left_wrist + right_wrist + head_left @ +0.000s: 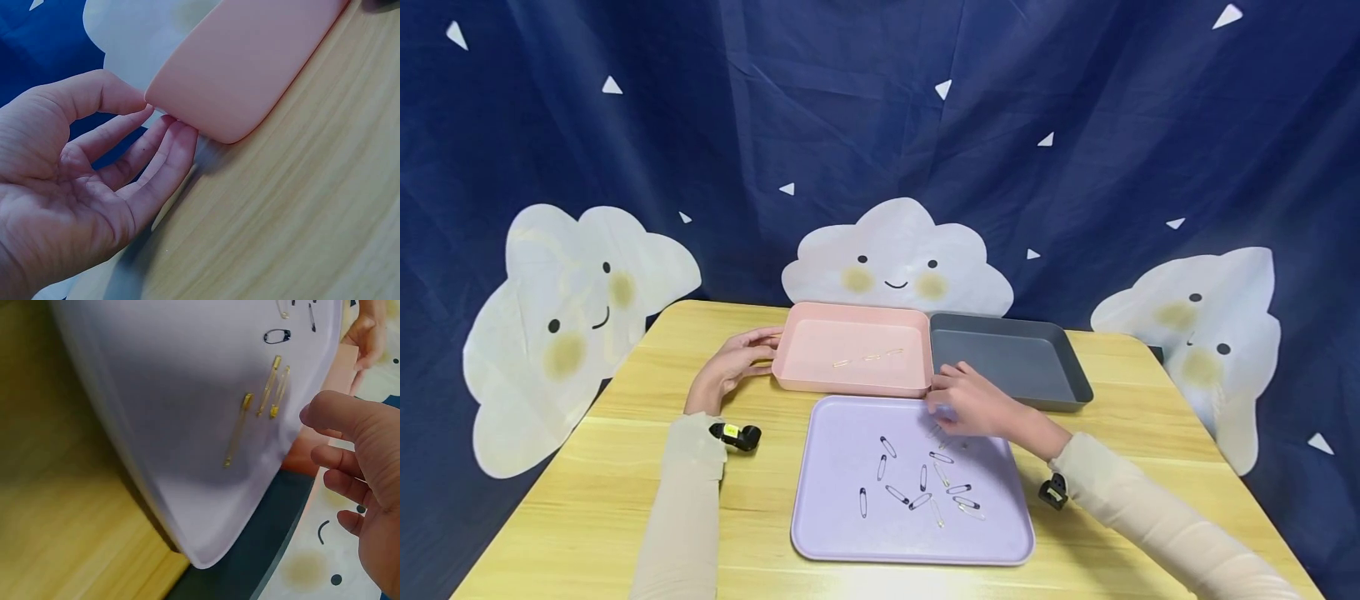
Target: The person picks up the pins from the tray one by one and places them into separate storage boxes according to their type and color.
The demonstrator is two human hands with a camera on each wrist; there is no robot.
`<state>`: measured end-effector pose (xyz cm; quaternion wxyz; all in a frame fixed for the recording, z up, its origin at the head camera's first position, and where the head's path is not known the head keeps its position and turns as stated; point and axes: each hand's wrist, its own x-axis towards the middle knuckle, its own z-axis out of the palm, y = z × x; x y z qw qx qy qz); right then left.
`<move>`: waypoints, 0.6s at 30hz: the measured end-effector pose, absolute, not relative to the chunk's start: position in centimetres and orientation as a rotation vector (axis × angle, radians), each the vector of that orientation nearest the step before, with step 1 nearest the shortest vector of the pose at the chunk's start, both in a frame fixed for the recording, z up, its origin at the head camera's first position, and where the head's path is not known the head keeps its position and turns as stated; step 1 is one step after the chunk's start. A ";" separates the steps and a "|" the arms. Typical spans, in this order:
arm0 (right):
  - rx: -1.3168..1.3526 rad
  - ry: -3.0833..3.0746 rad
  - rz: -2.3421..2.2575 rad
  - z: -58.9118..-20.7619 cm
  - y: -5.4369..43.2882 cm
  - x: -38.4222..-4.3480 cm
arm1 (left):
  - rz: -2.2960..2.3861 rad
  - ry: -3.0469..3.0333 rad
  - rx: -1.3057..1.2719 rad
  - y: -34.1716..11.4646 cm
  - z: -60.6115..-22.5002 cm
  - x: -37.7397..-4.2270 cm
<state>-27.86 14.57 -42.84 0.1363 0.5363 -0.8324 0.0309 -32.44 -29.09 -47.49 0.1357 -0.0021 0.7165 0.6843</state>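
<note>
My left hand (737, 362) rests at the left end of the pink tray (790, 379); its thumb and fingertips touch the tray's end wall in the left wrist view. Over the far right part of the lilac tray (842, 542) hovers my right hand (970, 402), fingers loosely bent, with nothing visible in them. Below it lie several gold safety pins (269, 384), apart from the fingers. Black safety pins (862, 502) and more gold ones are scattered across the lilac tray. A few gold safety pins (841, 363) lie in a row inside the pink tray.
A dark grey tray (1067, 387) stands against the pink tray's right side. All the trays sit on a wooden table (752, 517). Behind the table hangs a blue curtain (880, 125) with cloud figures.
</note>
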 end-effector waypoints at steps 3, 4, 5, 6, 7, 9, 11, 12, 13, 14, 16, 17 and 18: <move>1.548 -2.442 0.089 -43.1 14.8 -27.7 | 1.980 2.079 -0.005 -29.0 -47.4 -32.4; 1.548 -2.446 0.089 -43.2 14.8 -27.7 | 1.976 2.081 0.007 -29.0 -47.4 -32.3; 1.549 -2.447 0.090 -43.3 14.8 -27.6 | 1.975 2.082 0.011 -29.0 -47.3 -32.3; 1.551 -2.444 0.087 -43.4 14.8 -27.6 | 1.976 2.081 0.015 -29.0 -47.3 -32.2; 1.552 -2.440 0.088 -43.5 14.8 -27.6 | 1.977 2.081 0.019 -29.0 -47.3 -32.2; 1.555 -2.431 0.090 -43.5 14.8 -27.5 | 1.980 2.079 0.026 -29.0 -47.2 -32.1; 1.563 -2.424 0.091 -43.6 14.8 -27.4 | 1.980 2.080 0.032 -29.0 -47.2 -32.1; 1.566 -2.426 0.089 -43.6 14.8 -27.4 | 1.983 2.079 0.035 -29.0 -47.3 -32.1; 1.568 -2.430 0.090 -43.7 14.8 -27.4 | 1.986 2.078 0.031 -29.0 -47.3 -32.1; 1.572 -2.436 0.086 -43.7 14.8 -27.3 | 1.990 2.077 0.027 -28.9 -47.3 -32.1; 1.581 -2.445 0.078 -43.8 14.7 -27.3 | 1.994 2.075 0.019 -28.9 -47.4 -32.2; 1.581 -2.452 0.072 -43.9 14.7 -27.3 | 1.993 2.077 0.022 -29.0 -47.4 -32.2; 1.584 -2.456 0.071 -43.9 14.7 -27.3 | 1.994 2.077 0.023 -29.0 -47.4 -32.2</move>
